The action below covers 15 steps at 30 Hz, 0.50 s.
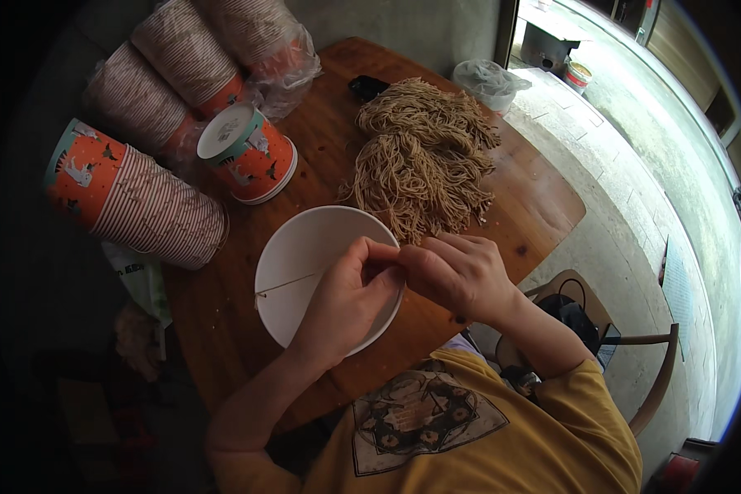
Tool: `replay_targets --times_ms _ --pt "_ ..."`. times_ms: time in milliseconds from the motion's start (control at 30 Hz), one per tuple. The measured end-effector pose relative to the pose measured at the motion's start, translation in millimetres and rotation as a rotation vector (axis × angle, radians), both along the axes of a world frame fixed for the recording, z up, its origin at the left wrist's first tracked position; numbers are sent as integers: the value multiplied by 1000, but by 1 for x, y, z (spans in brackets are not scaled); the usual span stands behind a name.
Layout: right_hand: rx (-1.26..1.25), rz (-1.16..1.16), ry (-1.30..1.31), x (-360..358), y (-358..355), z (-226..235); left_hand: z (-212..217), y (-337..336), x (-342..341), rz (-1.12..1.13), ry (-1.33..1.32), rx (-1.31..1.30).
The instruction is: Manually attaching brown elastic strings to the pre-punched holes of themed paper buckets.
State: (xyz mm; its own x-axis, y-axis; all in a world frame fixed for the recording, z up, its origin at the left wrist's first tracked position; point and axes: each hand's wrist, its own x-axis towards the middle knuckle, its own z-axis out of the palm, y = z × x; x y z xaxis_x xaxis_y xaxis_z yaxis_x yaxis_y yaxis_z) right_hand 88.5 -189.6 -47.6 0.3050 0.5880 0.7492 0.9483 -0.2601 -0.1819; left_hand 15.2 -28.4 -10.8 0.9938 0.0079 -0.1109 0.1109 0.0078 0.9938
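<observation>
A white paper bucket [300, 239] stands mouth up at the near part of the wooden table. A thin tan string [292, 284] is fastened through the left side of its rim and runs across the mouth. My left hand [346, 300] reaches over the bucket, with thumb and forefinger pinched at the right rim, where the string leads. My right hand [461, 276] is closed just outside that rim, its fingertips meeting the left ones. The fingers hide the string's end. Beyond my right hand lies a large heap of tan strings [424, 156].
Nested stacks of orange-printed paper buckets [160, 202] fill the table's left side, some in clear plastic. One orange bucket [259, 160] stands upside down behind the white one. A dark object [368, 87] and a clear plastic bag [490, 82] lie at the back. A wooden chair [663, 370] stands right.
</observation>
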Motion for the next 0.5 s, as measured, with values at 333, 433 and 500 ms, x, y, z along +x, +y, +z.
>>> replay_targets --times_ms 333,433,500 --pt "238 472 1912 11 -2 12 -1 7 0 -59 -17 300" --pt "402 592 1969 10 -3 1 1 8 1 -54 -18 268" --pt "424 520 1697 1 2 -1 0 10 1 -52 -4 255"
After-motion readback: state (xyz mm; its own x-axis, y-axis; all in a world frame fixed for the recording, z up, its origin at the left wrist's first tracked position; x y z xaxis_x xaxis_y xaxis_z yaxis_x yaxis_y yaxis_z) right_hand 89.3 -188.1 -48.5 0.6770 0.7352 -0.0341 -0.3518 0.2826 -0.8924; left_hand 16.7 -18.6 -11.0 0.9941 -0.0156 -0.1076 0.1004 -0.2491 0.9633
